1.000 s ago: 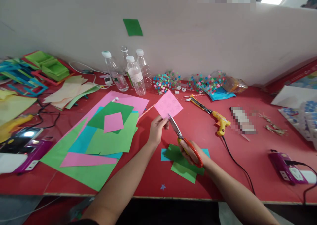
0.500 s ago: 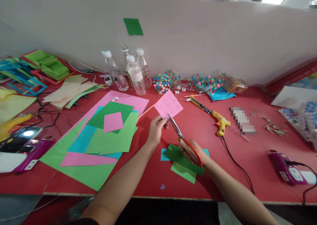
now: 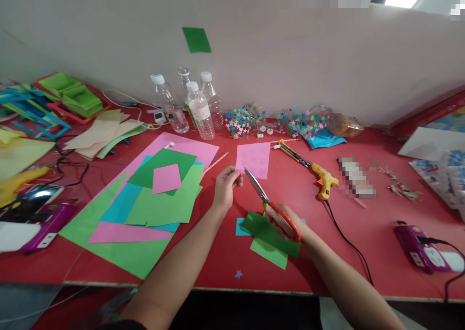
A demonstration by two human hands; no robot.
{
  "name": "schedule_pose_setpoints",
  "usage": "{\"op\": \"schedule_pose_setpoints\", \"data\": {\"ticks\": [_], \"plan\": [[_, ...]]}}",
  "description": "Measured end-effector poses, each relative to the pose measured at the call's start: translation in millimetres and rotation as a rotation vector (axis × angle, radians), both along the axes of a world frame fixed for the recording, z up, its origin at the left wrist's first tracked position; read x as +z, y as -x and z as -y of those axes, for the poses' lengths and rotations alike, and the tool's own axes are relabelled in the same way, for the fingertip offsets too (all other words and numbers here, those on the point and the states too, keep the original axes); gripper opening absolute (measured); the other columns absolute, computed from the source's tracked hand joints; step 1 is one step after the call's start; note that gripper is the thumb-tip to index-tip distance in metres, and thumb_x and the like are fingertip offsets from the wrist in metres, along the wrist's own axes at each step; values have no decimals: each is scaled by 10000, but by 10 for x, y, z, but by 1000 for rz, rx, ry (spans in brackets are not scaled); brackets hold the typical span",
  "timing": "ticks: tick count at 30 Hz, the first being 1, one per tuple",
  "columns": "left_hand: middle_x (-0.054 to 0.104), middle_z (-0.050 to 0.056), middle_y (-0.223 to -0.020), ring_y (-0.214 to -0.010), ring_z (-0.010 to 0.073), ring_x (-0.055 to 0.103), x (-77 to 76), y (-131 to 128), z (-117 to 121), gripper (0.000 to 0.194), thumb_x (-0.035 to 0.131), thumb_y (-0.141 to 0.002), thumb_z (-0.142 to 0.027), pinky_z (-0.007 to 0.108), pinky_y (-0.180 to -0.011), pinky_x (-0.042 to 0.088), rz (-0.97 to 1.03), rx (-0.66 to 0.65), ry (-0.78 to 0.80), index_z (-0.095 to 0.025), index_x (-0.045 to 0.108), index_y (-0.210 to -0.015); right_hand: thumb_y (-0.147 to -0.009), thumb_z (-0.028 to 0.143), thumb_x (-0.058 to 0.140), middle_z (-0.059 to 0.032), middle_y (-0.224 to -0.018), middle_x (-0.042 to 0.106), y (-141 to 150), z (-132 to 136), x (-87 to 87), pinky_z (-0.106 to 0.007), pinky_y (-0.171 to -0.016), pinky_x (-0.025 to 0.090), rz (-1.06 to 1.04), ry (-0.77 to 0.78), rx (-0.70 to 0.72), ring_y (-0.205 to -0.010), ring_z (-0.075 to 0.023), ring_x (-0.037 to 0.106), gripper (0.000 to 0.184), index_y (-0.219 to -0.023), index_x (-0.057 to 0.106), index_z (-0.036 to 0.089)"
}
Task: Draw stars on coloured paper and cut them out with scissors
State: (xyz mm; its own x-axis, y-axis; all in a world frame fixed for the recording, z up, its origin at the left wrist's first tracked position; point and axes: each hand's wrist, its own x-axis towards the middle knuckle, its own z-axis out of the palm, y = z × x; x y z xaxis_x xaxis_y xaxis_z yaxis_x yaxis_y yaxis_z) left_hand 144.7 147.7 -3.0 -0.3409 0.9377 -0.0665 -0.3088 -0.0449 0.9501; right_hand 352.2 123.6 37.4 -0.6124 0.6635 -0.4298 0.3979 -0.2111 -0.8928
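Observation:
My left hand [image 3: 227,183] pinches the lower left corner of a pink paper square [image 3: 256,159], which has faint drawn shapes on it. Red-handled scissors [image 3: 271,205] sit in my right hand [image 3: 281,218], fingers wrapped round the handles. Their blade tips meet the paper close to my left fingertips; whether the blades are fully closed is hard to see. Below my right hand lie dark green paper [image 3: 274,238], light green paper [image 3: 271,253] and a piece of blue paper [image 3: 242,227]. A small blue star [image 3: 239,274] rests near the front edge.
Layered coloured sheets [image 3: 163,209] cover the left of the red table [image 3: 214,267]. Plastic bottles [image 3: 200,112] and star-filled clear containers [image 3: 241,121] stand along the wall. To the right are a yellow glue gun [image 3: 323,179] with its cord and a purple power strip [image 3: 421,247].
The pink paper has turned from a diamond position to nearly upright, its upper part swinging right. My left hand has shifted slightly left. The scissors have barely moved.

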Motion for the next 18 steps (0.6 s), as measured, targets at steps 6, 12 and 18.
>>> {"op": "schedule_pose_setpoints", "data": {"ticks": [6,12,18], "plan": [[629,73,-1088,-903,176,636,30,-40,5,310,586,-937,-370,361,-775,566,24,-24,3,-143,591,-1149,-879,698,398,89,-364,385,20,35,-112,-221,-347,235,-27,-3,-27,-291,-72,324,519,-686,437,217],[632,68,-1074,-892,172,636,52,-83,13,296,594,-934,-359,355,-769,566,6,-34,-16,-141,596,-1133,-833,753,434,87,-393,399,27,42,-186,-214,-333,226,-23,14,-45,-294,-66,350,561,-671,422,216],[634,64,-1056,-871,165,636,46,-42,-7,289,593,-935,-357,344,-753,566,-9,5,-44,-140,597,-1124,-841,743,433,99,-380,372,21,42,-116,-211,-336,241,-34,22,-51,-289,-64,333,553,-685,434,212]]}}
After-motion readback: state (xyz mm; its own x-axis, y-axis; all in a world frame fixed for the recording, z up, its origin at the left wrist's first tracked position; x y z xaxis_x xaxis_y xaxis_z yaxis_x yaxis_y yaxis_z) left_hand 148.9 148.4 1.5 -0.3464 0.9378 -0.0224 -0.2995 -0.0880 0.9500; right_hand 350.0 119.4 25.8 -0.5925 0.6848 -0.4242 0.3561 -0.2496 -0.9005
